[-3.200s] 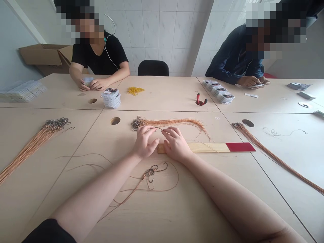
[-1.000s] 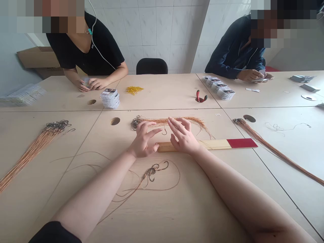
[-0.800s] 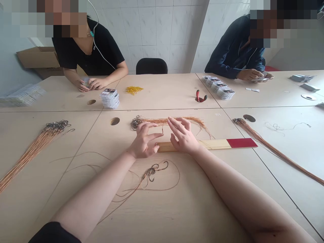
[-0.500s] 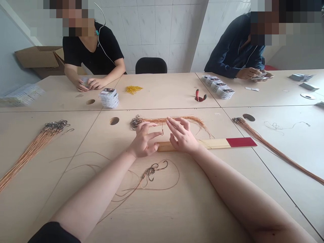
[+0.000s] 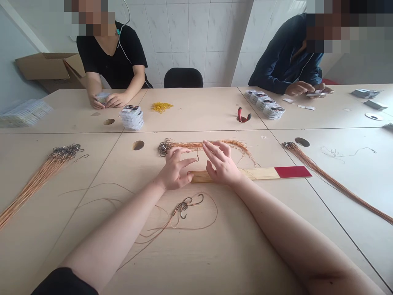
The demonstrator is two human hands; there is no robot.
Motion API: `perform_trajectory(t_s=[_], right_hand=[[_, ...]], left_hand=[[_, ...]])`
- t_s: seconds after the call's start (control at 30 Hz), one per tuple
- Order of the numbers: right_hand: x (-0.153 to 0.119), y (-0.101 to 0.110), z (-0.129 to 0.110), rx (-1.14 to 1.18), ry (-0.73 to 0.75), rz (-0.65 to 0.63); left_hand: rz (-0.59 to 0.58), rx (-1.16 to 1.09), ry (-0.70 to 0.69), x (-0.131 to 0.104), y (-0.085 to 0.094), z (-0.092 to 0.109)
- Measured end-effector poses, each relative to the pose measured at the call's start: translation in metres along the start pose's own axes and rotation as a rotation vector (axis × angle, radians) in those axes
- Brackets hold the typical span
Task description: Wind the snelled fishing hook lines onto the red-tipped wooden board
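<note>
Since the small brown curved metal hook [image 5: 197, 157] hangs just by the index fingertip of the bare left hand [image 5: 175, 169], short of the bare right hand [image 5: 223, 166], best steady it lightly, point off skin; thumbs stand apart from fingers, can't tell if either hand grips.

Soft daylight casts faint shadows; edges stretch.

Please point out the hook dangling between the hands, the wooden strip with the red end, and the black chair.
Hook [image 5: 197, 157]: head view, on its thin metal body.
Wooden strip [image 5: 266, 173]: head view, on its pale wood.
Black chair [image 5: 183, 78]: head view, on its backrest.
</note>
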State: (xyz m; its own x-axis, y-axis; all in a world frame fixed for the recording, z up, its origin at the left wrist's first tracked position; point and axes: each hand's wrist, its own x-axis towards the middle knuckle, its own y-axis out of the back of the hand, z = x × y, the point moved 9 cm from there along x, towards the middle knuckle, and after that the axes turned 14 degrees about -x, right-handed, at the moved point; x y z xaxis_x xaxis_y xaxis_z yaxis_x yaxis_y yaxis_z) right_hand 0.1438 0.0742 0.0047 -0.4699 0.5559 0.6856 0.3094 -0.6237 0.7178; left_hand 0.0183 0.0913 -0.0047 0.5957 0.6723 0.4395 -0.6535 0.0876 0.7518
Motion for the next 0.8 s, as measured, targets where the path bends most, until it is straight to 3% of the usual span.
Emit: perform_trajectory(t_s=[0.8], right_hand=[[0.0,0.001,0.0012,-0.013,-0.008,0.007]], left_hand=[[-0.09,0.003,-0.016,0.0008,-0.006,0.0056]])
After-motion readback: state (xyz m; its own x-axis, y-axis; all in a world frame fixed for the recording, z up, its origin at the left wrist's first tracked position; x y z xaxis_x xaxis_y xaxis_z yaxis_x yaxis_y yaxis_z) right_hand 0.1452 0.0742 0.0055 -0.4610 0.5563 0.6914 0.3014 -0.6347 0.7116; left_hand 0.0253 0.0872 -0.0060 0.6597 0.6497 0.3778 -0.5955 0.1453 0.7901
